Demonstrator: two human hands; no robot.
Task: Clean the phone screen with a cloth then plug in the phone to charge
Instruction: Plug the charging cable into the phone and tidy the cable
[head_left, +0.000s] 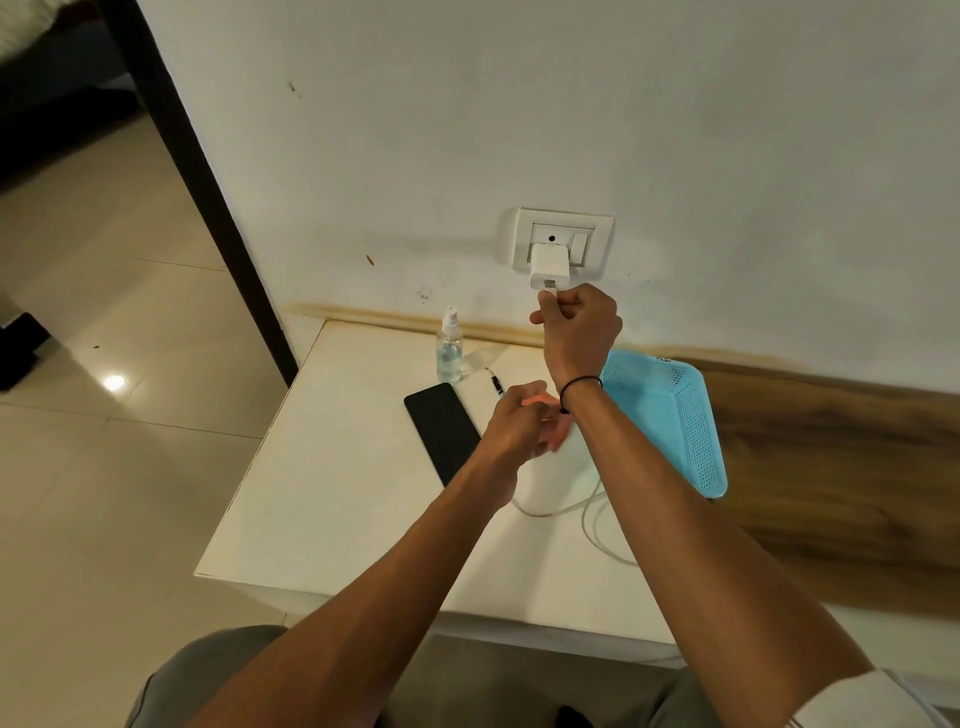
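My right hand (576, 317) covers the plug end of the cable (587, 506) below the charger (549, 266); whether it is seated cannot be told. My left hand (519, 423) is curled, its contents hidden behind my fingers. My left forearm covers the phone's (441, 431) near corner. My right forearm hides part of the blue basket (670, 415).

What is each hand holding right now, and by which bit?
The right hand pinches the cable's plug end just below the charger. The left hand is curled, but what its grip holds cannot be told.
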